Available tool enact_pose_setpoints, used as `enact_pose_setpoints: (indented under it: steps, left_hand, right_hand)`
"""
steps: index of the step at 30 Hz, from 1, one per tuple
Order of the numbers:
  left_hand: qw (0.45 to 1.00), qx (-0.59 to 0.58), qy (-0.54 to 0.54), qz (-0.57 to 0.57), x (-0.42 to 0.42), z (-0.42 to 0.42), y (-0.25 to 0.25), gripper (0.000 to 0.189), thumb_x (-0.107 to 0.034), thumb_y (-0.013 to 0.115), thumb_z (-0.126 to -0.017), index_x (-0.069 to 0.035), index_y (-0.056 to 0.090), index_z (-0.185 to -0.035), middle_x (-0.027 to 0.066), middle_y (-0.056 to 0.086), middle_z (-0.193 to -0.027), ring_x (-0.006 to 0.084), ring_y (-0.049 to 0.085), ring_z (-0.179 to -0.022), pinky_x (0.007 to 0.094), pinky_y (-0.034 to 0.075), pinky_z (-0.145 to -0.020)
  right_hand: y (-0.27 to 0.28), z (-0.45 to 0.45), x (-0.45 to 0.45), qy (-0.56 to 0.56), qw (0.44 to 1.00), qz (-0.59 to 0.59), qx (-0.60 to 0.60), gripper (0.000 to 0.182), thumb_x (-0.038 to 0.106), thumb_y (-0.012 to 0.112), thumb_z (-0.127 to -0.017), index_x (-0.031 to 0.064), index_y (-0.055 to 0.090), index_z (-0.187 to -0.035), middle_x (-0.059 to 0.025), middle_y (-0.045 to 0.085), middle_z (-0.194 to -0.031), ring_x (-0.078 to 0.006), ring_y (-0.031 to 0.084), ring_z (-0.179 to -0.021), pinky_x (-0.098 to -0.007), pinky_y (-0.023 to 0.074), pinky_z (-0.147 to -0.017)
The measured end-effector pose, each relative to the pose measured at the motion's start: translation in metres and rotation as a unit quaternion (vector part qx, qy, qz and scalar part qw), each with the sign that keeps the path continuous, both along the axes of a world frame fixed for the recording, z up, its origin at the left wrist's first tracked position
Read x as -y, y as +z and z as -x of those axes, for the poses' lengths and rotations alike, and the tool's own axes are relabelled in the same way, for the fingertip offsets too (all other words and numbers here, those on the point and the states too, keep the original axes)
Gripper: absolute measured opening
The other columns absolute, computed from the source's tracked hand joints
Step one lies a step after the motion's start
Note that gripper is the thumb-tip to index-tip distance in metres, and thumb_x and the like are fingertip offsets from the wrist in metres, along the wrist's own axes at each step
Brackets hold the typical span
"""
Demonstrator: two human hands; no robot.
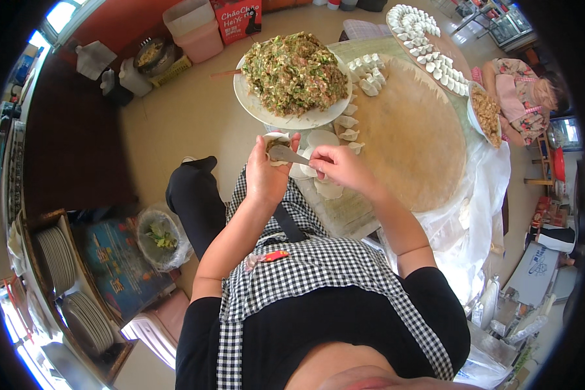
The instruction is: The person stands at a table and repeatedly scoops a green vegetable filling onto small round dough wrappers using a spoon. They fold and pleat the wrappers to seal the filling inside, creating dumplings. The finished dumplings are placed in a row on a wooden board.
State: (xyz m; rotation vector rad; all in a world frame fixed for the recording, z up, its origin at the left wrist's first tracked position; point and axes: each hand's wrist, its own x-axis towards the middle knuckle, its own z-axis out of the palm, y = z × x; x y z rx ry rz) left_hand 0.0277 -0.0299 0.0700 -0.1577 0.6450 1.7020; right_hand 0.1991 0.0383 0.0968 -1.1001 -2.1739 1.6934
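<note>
In my left hand (266,175) a round dumpling wrapper (278,136) lies cupped, with some filling on it. My right hand (339,165) grips a flat metal spatula (287,155), its blade over the filling. Just beyond, a white plate (258,109) carries a tall heap of chopped green and meat filling (295,73); a chopstick (224,74) sticks out at its left. Loose flat wrappers (321,140) lie beside and partly behind my right hand. Folded dumplings (347,122) line the left edge of a round wooden board (409,136), with more (369,73) at its far end.
A second round board (456,48) holds many dumplings, next to a bowl of brown filling (485,114). A person (521,97) sits at the right. Clear plastic sheeting (473,195) drapes the table's right side. A lined bin (161,236) and stacked plates (56,261) stand at left.
</note>
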Motion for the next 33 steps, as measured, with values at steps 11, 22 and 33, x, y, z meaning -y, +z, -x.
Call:
enact_pose_setpoints:
  steps: [11,22,33]
  left_hand:
    - [0.999,-0.021,-0.017,-0.046,-0.01,-0.002,0.006,0.037,-0.03,0.039,-0.101,0.001,0.049,-0.117,0.0172,0.055,-0.119,0.0399,0.049,-0.124,0.047,0.037,-0.109]
    - [0.911,-0.327,-0.191,-0.164,0.002,-0.018,0.02,0.04,0.006,0.056,-0.09,-0.003,0.046,-0.128,0.0085,0.059,-0.117,0.0181,0.059,-0.11,0.0341,0.051,-0.094]
    - [0.889,-0.304,-0.275,-0.202,-0.001,-0.012,0.03,0.049,-0.035,0.038,-0.104,0.002,0.044,-0.135,0.0063,0.057,-0.082,0.0112,0.053,-0.065,0.022,0.044,-0.056]
  right_hand:
    - [-0.002,-0.007,-0.002,-0.087,0.993,-0.013,-0.077,0.007,0.008,0.062,-0.089,0.0025,0.06,-0.094,-0.0016,0.061,-0.08,-0.0074,0.056,-0.069,-0.0245,0.0428,-0.058]
    - [0.023,0.01,0.009,-0.106,0.876,-0.444,-0.155,0.015,0.007,0.072,-0.079,0.0065,0.064,-0.092,-0.0084,0.054,-0.098,-0.0206,0.064,-0.08,-0.0316,0.0524,-0.064]
    - [0.027,0.011,0.008,-0.166,0.889,-0.369,-0.215,0.01,0.005,0.07,-0.082,0.0031,0.061,-0.087,-0.008,0.058,-0.081,-0.0187,0.057,-0.065,-0.0289,0.0457,-0.058]
